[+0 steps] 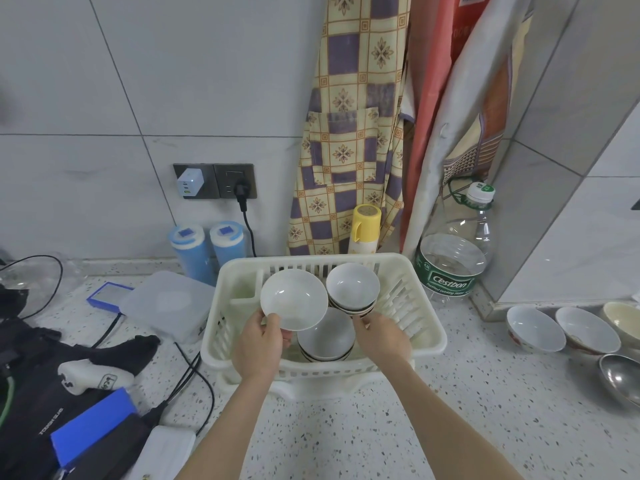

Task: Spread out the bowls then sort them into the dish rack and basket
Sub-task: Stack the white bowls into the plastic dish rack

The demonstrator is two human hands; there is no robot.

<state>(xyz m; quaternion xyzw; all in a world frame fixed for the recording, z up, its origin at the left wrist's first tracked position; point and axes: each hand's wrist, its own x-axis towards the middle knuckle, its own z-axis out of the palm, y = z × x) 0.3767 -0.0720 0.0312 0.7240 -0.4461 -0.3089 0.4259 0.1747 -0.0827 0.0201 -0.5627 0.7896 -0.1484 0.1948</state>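
Observation:
A cream plastic dish rack point(427, 336) stands on the speckled counter. My left hand point(261, 344) pinches the near rim of a shallow white bowl point(294, 299), tilted up over the rack. My right hand point(382, 336) holds a small stack of white bowls with dark rims point(352, 287) from below, lifted above the rack. Another stack of white bowls point(325, 336) sits inside the rack between my hands. On the counter at the right stand two white bowls point(535, 327) point(587, 330), a cream bowl point(623, 318) and a steel bowl point(623, 377).
A big Cestbon water bottle point(453, 261) and a yellow flask point(365, 228) stand behind the rack. A clear lidded box point(168, 304), two blue canisters point(207, 251), cables and dark bags point(52, 393) crowd the left. Aprons point(349, 133) hang on the wall.

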